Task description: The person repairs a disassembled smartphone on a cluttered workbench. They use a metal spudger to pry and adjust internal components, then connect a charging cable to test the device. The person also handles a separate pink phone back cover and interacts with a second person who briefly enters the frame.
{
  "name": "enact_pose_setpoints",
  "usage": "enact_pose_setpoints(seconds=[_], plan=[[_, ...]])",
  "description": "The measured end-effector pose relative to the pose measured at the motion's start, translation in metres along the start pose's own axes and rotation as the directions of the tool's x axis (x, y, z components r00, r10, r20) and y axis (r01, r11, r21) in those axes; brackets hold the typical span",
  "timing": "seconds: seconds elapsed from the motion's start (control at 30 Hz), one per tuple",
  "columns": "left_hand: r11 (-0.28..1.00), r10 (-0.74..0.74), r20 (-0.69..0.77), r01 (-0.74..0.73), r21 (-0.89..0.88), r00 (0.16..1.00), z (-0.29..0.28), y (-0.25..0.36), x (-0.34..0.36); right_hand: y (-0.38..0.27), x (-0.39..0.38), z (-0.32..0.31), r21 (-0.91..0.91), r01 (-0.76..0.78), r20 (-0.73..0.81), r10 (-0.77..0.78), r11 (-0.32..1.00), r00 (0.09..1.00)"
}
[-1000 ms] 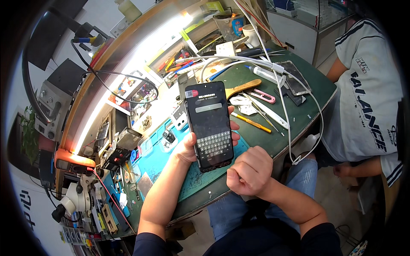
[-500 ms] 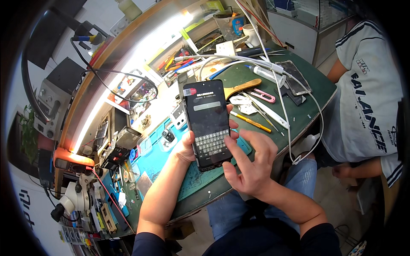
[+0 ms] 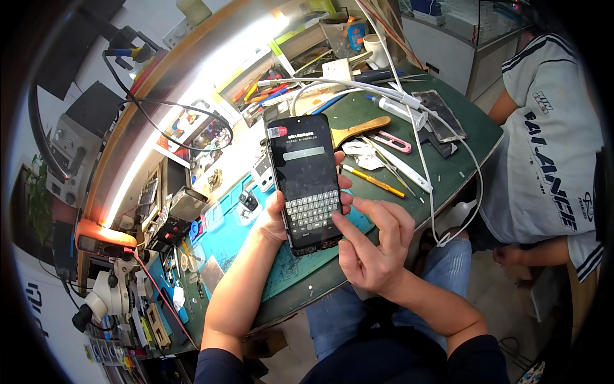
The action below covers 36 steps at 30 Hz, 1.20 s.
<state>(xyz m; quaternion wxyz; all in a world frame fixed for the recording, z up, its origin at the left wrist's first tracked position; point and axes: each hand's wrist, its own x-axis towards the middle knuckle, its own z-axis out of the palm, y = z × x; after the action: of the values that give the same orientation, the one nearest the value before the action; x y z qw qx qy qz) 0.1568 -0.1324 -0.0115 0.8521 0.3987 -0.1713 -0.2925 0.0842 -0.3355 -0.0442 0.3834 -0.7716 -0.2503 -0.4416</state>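
A black smartphone (image 3: 304, 169) is upright in my left hand (image 3: 274, 214), the thumb along its left edge and fingertips showing past its right edge. Its lit screen shows a text field above an on-screen keyboard (image 3: 313, 211). My right hand (image 3: 378, 246) holds nothing; its index fingertip is at the lower right of the keyboard, with the thumb apart below. Whether the fingertip presses the glass I cannot tell. Beneath the phone lies a blue work mat (image 3: 288, 272) on the green bench top (image 3: 441, 173).
A wooden-handled brush (image 3: 364, 130), pink cutter (image 3: 392, 142), yellow pen-shaped tool (image 3: 374, 182) and syringe (image 3: 398, 109) lie right of the phone. White cable (image 3: 476, 150) loops over the bench edge. A microscope (image 3: 105, 294) stands left. Another person (image 3: 543, 147) is at the right.
The phone and my left hand have shifted slightly left. My right index fingertip has moved from the keyboard's upper right side down toward its lower right.
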Motion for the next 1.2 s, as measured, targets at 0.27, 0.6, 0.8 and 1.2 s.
enact_pose_setpoints(seconds=[0.27, 0.6, 0.8, 1.2], plan=[[1.000, -0.011, 0.005, 0.011, -0.005, 1.000, -0.001, 0.001, 0.000, 0.002, -0.002, -0.004, 0.059, -0.002, -0.047, 0.005, 0.998, 0.999], [0.999, 0.014, -0.062, -0.012, 0.045, 0.998, 0.004, 0.000, 0.000, 0.013, -0.009, 0.000, 0.399, 0.098, -0.031, -0.094, 0.912, 0.995], [1.000, -0.023, -0.010, 0.023, -0.001, 1.000, -0.001, 0.002, -0.001, 0.009, -0.003, 0.001, 0.368, 0.109, -0.044, -0.100, 0.923, 0.994], [1.000, -0.029, -0.022, 0.029, -0.001, 0.999, -0.001, 0.001, 0.000, 0.010, -0.004, 0.004, 0.340, 0.097, -0.069, -0.079, 0.935, 0.995]])
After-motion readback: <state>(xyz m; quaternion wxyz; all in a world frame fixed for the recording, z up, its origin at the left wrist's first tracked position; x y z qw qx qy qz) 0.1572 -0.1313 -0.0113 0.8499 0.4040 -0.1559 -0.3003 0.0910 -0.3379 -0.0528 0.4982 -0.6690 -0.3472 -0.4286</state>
